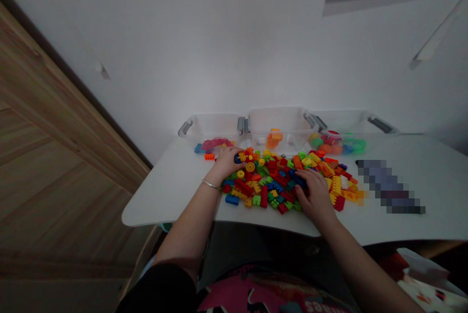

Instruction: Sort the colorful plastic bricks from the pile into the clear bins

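A heap of colourful toy building bricks (263,197) is spread over the white table. At its left side my left hand (226,164) has its fingers curled round a blue and yellow brick piece with a yellow wheel (249,167). Part of that piece is hidden by the fingers. My right hand (317,196) lies at the right of the heap, thumb and fingers closed about a dark blue brick (298,178). Several red, green, yellow and orange bricks surround both hands.
Three clear plastic boxes stand along the wall: the left box (215,122) holds pink and blue pieces, the middle box (292,118) an orange piece, the right box (351,120) coloured balls and rings. A blurred dark object (389,186) lies on the table's (157,196) right.
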`<action>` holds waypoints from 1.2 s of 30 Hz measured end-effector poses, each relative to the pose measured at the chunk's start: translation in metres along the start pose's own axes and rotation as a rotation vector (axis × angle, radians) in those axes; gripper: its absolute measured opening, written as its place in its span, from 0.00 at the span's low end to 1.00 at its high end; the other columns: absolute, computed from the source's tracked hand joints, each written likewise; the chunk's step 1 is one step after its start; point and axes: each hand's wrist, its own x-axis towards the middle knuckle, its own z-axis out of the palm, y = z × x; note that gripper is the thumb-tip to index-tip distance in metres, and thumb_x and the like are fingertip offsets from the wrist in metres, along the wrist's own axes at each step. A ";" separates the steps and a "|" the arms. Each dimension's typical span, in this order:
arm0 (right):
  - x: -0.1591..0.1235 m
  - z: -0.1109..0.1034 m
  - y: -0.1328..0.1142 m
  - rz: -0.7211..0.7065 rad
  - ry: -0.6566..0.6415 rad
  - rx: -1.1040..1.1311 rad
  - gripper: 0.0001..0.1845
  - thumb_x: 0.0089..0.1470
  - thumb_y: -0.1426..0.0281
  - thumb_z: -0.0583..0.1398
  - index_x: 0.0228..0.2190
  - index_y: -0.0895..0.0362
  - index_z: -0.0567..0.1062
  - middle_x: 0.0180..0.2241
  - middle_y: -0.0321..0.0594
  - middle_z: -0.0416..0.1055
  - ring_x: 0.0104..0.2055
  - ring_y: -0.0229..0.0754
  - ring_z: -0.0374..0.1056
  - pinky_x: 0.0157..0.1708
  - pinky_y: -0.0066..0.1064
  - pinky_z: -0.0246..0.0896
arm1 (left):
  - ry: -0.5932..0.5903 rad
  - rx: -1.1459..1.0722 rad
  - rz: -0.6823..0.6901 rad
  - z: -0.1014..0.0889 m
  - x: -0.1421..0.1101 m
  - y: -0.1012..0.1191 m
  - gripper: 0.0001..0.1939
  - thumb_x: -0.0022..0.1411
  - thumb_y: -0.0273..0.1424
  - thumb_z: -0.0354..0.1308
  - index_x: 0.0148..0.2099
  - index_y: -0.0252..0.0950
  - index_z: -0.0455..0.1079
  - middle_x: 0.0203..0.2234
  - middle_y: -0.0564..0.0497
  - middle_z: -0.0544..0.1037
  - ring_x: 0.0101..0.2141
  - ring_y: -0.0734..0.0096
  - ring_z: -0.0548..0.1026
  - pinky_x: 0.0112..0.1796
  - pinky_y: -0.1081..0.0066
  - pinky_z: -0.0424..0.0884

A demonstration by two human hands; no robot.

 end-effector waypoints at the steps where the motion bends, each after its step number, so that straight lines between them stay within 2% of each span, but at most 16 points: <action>1: 0.000 0.000 0.000 0.002 -0.002 0.004 0.19 0.58 0.65 0.54 0.50 0.55 0.70 0.49 0.48 0.72 0.57 0.55 0.61 0.57 0.56 0.55 | 0.004 0.002 -0.003 0.000 0.001 0.000 0.27 0.50 0.35 0.69 0.53 0.39 0.73 0.50 0.43 0.75 0.52 0.51 0.71 0.55 0.53 0.64; 5: 0.000 0.001 0.001 0.005 -0.006 0.012 0.20 0.57 0.65 0.54 0.51 0.55 0.70 0.49 0.47 0.72 0.57 0.55 0.61 0.57 0.57 0.54 | 0.028 0.015 -0.006 -0.001 0.002 0.001 0.22 0.51 0.31 0.67 0.50 0.39 0.73 0.47 0.44 0.77 0.50 0.53 0.72 0.54 0.55 0.66; 11: -0.001 0.001 0.001 0.003 -0.004 0.004 0.19 0.58 0.65 0.54 0.50 0.55 0.70 0.49 0.48 0.72 0.57 0.56 0.61 0.57 0.56 0.55 | 0.094 0.045 0.016 -0.008 -0.002 0.007 0.10 0.57 0.29 0.62 0.43 0.39 0.75 0.42 0.47 0.78 0.47 0.59 0.74 0.51 0.59 0.67; 16: 0.000 0.000 0.000 -0.021 0.008 -0.008 0.18 0.59 0.65 0.54 0.49 0.57 0.70 0.48 0.48 0.72 0.56 0.55 0.61 0.56 0.55 0.56 | 0.119 0.051 0.013 -0.013 -0.005 0.011 0.07 0.59 0.28 0.59 0.41 0.38 0.75 0.39 0.46 0.78 0.44 0.59 0.75 0.48 0.60 0.70; 20: 0.000 0.000 -0.001 -0.018 0.013 -0.002 0.18 0.59 0.65 0.54 0.49 0.56 0.70 0.49 0.48 0.72 0.57 0.55 0.61 0.57 0.54 0.56 | 0.158 -0.058 0.034 -0.018 -0.007 0.007 0.06 0.58 0.27 0.60 0.39 0.38 0.73 0.38 0.47 0.78 0.42 0.62 0.75 0.47 0.62 0.71; 24: 0.000 -0.001 -0.001 -0.009 0.003 -0.002 0.18 0.59 0.65 0.54 0.49 0.57 0.70 0.49 0.49 0.72 0.57 0.55 0.60 0.57 0.55 0.55 | 0.202 -0.229 0.123 -0.032 -0.010 0.003 0.06 0.55 0.24 0.60 0.37 0.38 0.72 0.38 0.49 0.78 0.42 0.65 0.75 0.48 0.64 0.70; 27: 0.000 -0.001 -0.001 -0.002 -0.004 0.000 0.18 0.59 0.65 0.54 0.49 0.57 0.70 0.49 0.49 0.72 0.57 0.55 0.61 0.57 0.54 0.55 | 0.309 -0.301 0.193 -0.044 -0.014 0.002 0.05 0.55 0.25 0.60 0.36 0.38 0.71 0.37 0.49 0.78 0.42 0.66 0.75 0.48 0.64 0.70; 30: 0.000 -0.001 0.000 0.002 -0.008 0.003 0.18 0.59 0.65 0.54 0.49 0.57 0.70 0.49 0.48 0.72 0.56 0.54 0.61 0.57 0.54 0.55 | 0.485 -0.312 0.222 -0.053 -0.017 0.000 0.03 0.56 0.28 0.61 0.35 0.39 0.70 0.36 0.51 0.78 0.40 0.67 0.75 0.46 0.65 0.70; 33: 0.000 -0.001 0.000 -0.001 -0.008 -0.001 0.18 0.59 0.64 0.54 0.49 0.57 0.70 0.49 0.49 0.72 0.56 0.54 0.61 0.57 0.54 0.55 | 0.684 -0.288 0.155 -0.057 -0.019 -0.004 0.03 0.56 0.29 0.61 0.33 0.38 0.69 0.35 0.51 0.78 0.39 0.67 0.75 0.46 0.65 0.70; 36: 0.001 -0.001 0.001 -0.011 -0.001 -0.004 0.18 0.59 0.64 0.54 0.49 0.57 0.70 0.48 0.49 0.72 0.56 0.55 0.61 0.57 0.54 0.56 | 0.796 -0.275 0.017 -0.059 -0.015 -0.014 0.03 0.56 0.30 0.61 0.33 0.38 0.70 0.35 0.52 0.78 0.41 0.66 0.75 0.49 0.63 0.68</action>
